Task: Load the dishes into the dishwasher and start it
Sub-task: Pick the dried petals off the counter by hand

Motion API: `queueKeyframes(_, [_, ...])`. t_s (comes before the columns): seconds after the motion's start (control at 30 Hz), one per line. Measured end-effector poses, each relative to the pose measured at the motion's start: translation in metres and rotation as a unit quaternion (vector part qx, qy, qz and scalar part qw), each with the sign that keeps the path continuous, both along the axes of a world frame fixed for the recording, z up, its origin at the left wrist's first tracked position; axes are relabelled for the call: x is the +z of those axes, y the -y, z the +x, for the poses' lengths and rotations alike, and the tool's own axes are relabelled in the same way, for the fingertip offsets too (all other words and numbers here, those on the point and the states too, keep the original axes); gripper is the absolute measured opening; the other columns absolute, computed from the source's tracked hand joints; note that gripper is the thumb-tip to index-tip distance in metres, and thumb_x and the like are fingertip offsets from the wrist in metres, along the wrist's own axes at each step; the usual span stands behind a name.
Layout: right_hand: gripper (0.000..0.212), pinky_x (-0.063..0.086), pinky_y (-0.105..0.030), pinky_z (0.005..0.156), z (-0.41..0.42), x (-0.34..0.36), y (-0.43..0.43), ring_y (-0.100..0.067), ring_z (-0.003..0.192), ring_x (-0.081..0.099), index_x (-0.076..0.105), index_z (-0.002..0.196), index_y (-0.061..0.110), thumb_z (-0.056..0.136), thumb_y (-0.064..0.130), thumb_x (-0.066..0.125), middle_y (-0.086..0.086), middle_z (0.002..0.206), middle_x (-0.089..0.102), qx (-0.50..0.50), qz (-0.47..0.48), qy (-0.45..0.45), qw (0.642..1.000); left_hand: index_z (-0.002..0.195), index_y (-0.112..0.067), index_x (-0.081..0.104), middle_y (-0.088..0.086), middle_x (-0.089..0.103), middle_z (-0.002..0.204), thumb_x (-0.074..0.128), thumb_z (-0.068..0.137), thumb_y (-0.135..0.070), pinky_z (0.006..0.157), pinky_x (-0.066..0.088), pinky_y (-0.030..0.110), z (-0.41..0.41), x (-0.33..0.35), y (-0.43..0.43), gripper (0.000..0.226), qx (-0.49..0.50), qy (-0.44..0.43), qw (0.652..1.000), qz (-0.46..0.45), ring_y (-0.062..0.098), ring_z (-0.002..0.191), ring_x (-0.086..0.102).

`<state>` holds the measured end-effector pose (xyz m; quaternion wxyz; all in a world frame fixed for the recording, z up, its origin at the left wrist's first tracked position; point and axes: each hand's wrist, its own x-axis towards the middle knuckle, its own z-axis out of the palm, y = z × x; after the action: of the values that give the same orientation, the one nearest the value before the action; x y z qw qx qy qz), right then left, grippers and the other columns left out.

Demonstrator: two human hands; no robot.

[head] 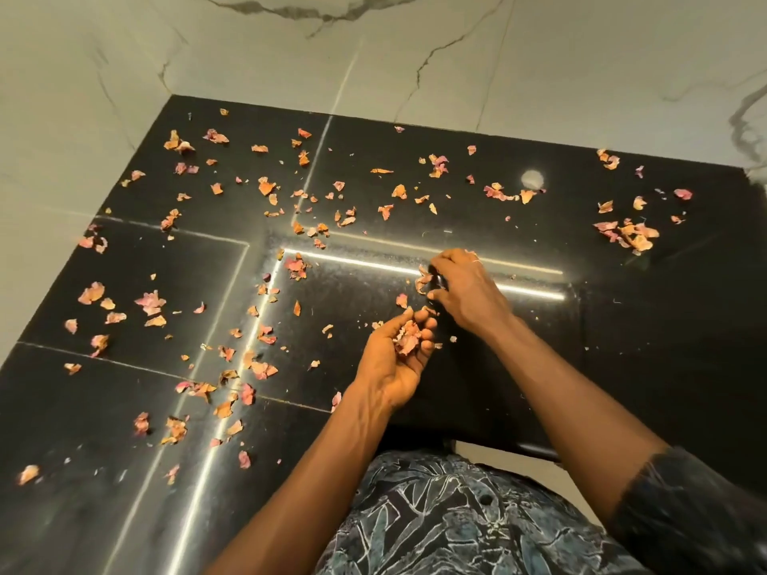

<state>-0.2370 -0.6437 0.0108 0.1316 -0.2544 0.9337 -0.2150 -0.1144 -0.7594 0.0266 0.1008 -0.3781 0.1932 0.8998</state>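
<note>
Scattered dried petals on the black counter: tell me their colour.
The scattered dried petals are pink and orange, clearest in the head view.

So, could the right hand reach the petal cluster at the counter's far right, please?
Probably yes: the petal cluster lies on open counter with nothing standing between it and the right hand, though that hand pinches some petals.

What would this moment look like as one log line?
left hand: cupped, holds petals | right hand: pinches petals | black counter: strewn with petals
</note>
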Motion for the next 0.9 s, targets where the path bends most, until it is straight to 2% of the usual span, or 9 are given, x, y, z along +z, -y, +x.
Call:
queueKeyframes(0.1, [0.015, 0.048, -0.038, 0.084, 0.005, -0.006, -0.003, -0.025, 0.103, 0.052, 0.067, 0.108, 0.010, 0.095, 0.008, 0.059, -0.007, 0.109, 0.057, 0.012, -0.007, -0.054, 0.998, 0.088, -0.002, 0.069, 0.012, 0.066, 0.080, 0.050, 0.101, -0.018, 0.049, 0.051, 0.018, 0.008, 0.001, 0.005, 0.028, 0.014, -0.002, 1.000, -0.004, 0.012, 0.058, 0.060])
queueKeyframes(0.23, [0.016, 0.053, -0.046, 0.074, 0.012, -0.009, -0.015, -0.025, 0.087, 0.059, 0.070, 0.090, 0.014, 0.092, 0.007, 0.056, -0.004, 0.092, 0.061, -0.001, -0.010, -0.053, 0.999, 0.096, -0.001, 0.066, 0.013, 0.065, 0.083, 0.050, 0.101, -0.019, 0.050, 0.051, 0.019, 0.017, -0.004, 0.007, 0.024, 0.025, -0.007, 1.000, -0.012, 0.011, 0.058, 0.059])
queueKeyframes(0.33, [0.018, 0.054, -0.038, 0.077, 0.013, -0.008, -0.030, -0.024, 0.085, 0.065, 0.076, 0.086, 0.017, 0.086, 0.004, 0.064, -0.002, 0.089, 0.070, -0.038, -0.016, -0.024, 0.999, 0.100, -0.002, 0.066, 0.011, 0.065, 0.082, 0.050, 0.101, -0.019, 0.050, 0.051, 0.018, 0.022, -0.007, 0.004, 0.023, 0.028, -0.012, 0.999, -0.021, 0.010, 0.059, 0.059])
queueKeyframes(0.4, [0.019, 0.055, -0.033, 0.078, 0.017, 0.001, -0.036, -0.013, 0.076, 0.065, 0.076, 0.082, 0.020, 0.083, 0.003, 0.070, 0.004, 0.082, 0.071, -0.106, -0.087, 0.014, 0.990, 0.104, -0.002, 0.067, 0.010, 0.065, 0.082, 0.051, 0.101, -0.017, 0.051, 0.052, 0.018, 0.022, -0.009, 0.001, 0.022, 0.031, -0.010, 0.999, -0.027, 0.010, 0.059, 0.060])
queueKeyframes(0.47, [0.019, 0.054, -0.020, 0.072, 0.029, 0.021, -0.035, -0.002, 0.072, 0.063, 0.076, 0.082, 0.023, 0.085, 0.004, 0.074, 0.009, 0.079, 0.070, -0.137, -0.150, 0.050, 0.978, 0.107, -0.001, 0.067, 0.011, 0.067, 0.081, 0.052, 0.101, -0.014, 0.051, 0.052, 0.019, 0.021, -0.012, -0.003, 0.021, 0.037, -0.001, 0.999, -0.031, 0.011, 0.059, 0.061])
queueKeyframes(0.53, [0.016, 0.047, -0.007, 0.067, 0.051, 0.044, -0.026, 0.003, 0.077, 0.062, 0.076, 0.087, 0.021, 0.088, 0.005, 0.073, 0.012, 0.082, 0.069, -0.095, -0.175, 0.065, 0.978, 0.105, -0.002, 0.068, 0.011, 0.067, 0.080, 0.050, 0.101, -0.013, 0.051, 0.053, 0.019, 0.020, -0.013, -0.007, 0.022, 0.034, 0.006, 0.999, -0.035, 0.011, 0.058, 0.062])
queueKeyframes(0.6, [0.016, 0.048, -0.009, 0.070, 0.075, 0.058, -0.014, 0.002, 0.080, 0.063, 0.077, 0.091, 0.019, 0.088, 0.004, 0.071, 0.010, 0.086, 0.069, -0.024, -0.177, 0.053, 0.983, 0.098, -0.003, 0.069, 0.009, 0.069, 0.077, 0.049, 0.101, -0.014, 0.051, 0.054, 0.021, 0.021, -0.014, -0.010, 0.023, 0.034, 0.014, 0.999, -0.034, 0.013, 0.058, 0.064])
queueKeyframes(0.73, [0.012, 0.055, -0.031, 0.079, 0.099, 0.062, 0.002, -0.006, 0.086, 0.064, 0.075, 0.096, 0.021, 0.089, 0.012, 0.070, 0.008, 0.092, 0.069, 0.076, -0.129, 0.024, 0.988, 0.085, -0.008, 0.074, 0.006, 0.074, 0.077, 0.053, 0.100, -0.018, 0.055, 0.057, 0.024, 0.024, -0.010, -0.009, 0.027, 0.044, 0.025, 0.998, -0.030, 0.014, 0.064, 0.070])
queueKeyframes(0.9, [0.016, 0.051, -0.018, 0.074, 0.062, 0.063, -0.008, 0.000, 0.083, 0.065, 0.077, 0.102, 0.024, 0.092, 0.013, 0.069, 0.011, 0.091, 0.072, -0.034, -0.193, 0.061, 0.979, 0.084, -0.003, 0.077, 0.013, 0.071, 0.082, 0.053, 0.100, -0.023, 0.057, 0.058, 0.024, 0.020, -0.011, -0.002, 0.035, 0.034, 0.011, 0.999, 0.002, 0.017, 0.065, 0.067])
